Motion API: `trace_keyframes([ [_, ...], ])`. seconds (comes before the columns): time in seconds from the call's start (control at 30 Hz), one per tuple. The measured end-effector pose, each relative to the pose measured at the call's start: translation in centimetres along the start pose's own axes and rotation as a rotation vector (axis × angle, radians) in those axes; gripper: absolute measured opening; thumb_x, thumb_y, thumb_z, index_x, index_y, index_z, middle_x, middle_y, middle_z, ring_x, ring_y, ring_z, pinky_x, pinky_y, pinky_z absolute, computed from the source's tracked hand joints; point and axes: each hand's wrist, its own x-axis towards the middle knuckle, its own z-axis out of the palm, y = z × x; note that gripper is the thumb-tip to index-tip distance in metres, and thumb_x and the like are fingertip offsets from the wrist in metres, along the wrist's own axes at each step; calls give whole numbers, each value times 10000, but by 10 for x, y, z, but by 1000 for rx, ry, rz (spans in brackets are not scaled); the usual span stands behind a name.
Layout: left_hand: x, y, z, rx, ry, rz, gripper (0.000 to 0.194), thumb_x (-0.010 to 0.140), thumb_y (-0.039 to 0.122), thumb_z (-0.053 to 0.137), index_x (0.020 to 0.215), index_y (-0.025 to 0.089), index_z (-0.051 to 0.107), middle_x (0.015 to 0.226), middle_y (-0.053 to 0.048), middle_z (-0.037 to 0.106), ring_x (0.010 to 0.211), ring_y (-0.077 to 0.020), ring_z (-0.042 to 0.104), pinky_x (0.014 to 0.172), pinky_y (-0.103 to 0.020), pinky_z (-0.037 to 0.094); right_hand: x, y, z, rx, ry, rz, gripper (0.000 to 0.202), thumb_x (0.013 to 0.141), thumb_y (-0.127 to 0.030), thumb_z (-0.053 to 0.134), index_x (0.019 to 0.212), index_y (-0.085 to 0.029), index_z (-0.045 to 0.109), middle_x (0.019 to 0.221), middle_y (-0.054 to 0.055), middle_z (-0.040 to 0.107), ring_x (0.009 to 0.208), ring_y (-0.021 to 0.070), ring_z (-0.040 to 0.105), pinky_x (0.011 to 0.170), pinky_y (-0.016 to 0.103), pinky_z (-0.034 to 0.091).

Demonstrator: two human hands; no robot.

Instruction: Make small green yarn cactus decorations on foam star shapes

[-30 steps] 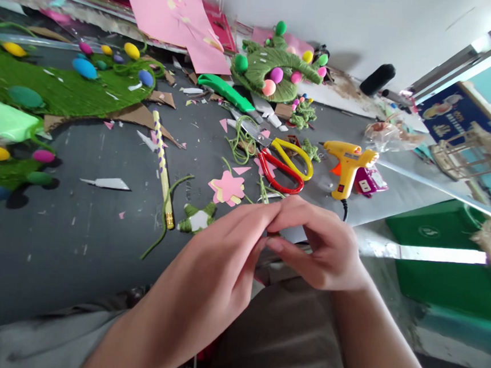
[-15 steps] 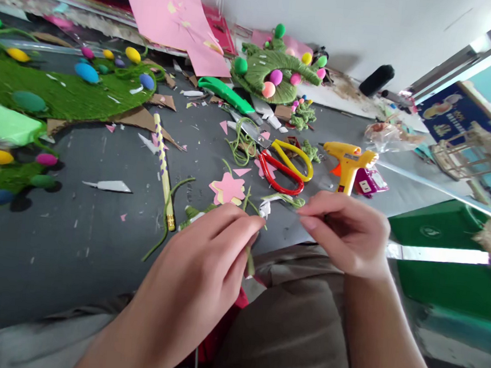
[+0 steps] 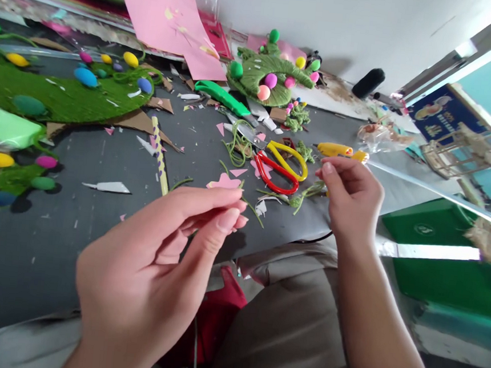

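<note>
My left hand [image 3: 148, 261] is raised over the near part of the grey table, thumb and fingertips drawn together; what they pinch, if anything, is too small to make out. Just beyond its fingertips lies a pink paper flower [image 3: 225, 181], partly covered by the hand. A piece of green yarn [image 3: 253, 212] lies beside those fingertips. My right hand [image 3: 356, 196] pinches thumb against forefinger in front of the yellow glue gun [image 3: 334, 150], hiding much of it. Nothing I can name shows in that pinch. A tangle of green yarn [image 3: 302, 197] rests left of the right hand.
Red-and-yellow-handled scissors [image 3: 277, 180] and a green utility knife [image 3: 227, 98] lie mid-table. Left are a patterned pencil [image 3: 160, 156], a loose white-handled blade [image 3: 108, 186] and a green yarn-covered piece with pompoms [image 3: 64, 94]. A green bin [image 3: 435, 223] stands at right.
My left hand has turned so its thumb side shows, and the green strip beneath it no longer shows. My right hand has moved up and slightly right, now covering part of the glue gun.
</note>
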Motion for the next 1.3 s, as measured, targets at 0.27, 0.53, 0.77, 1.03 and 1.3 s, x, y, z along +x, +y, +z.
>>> trace_keyframes([
  [0.27,12,-27,-1,-15,-275,367,408,940,32,616,1286,236,687,1334,9,739,1215,-166,711,1085,-291,601,-6,-7,-12,48,-265,-54,363,837,-79,683,1143,-265,746,1196,50,734,1181,241,677,971,414,558],
  [0.53,-8,-14,32,337,-642,642,432,934,37,491,1316,117,677,1486,-102,651,1429,-383,540,1107,-579,556,-9,-11,-47,-345,-641,-275,316,872,-75,681,1127,-251,743,1155,68,662,1078,226,665,977,393,516],
  [0.77,-2,-29,24,447,-399,517,323,941,81,577,1232,106,715,1340,-141,722,1293,-361,614,1065,-589,557,-3,10,-40,-315,-709,-170,61,975,-226,673,976,-221,734,1014,43,660,875,162,627,744,309,494],
  [1.03,-5,-20,27,244,-440,539,303,964,72,572,1232,154,686,1305,-97,729,1222,-253,672,1064,-445,560,-4,-2,-23,75,-268,-52,46,915,-263,771,956,-242,763,904,11,755,821,159,690,728,305,545],
  [1.3,40,0,43,-266,-475,119,404,933,190,698,1329,204,618,1245,-48,758,803,-126,756,784,-253,623,9,-69,17,433,-429,-66,75,911,-287,785,970,-245,762,883,1,798,791,160,761,699,300,633],
])
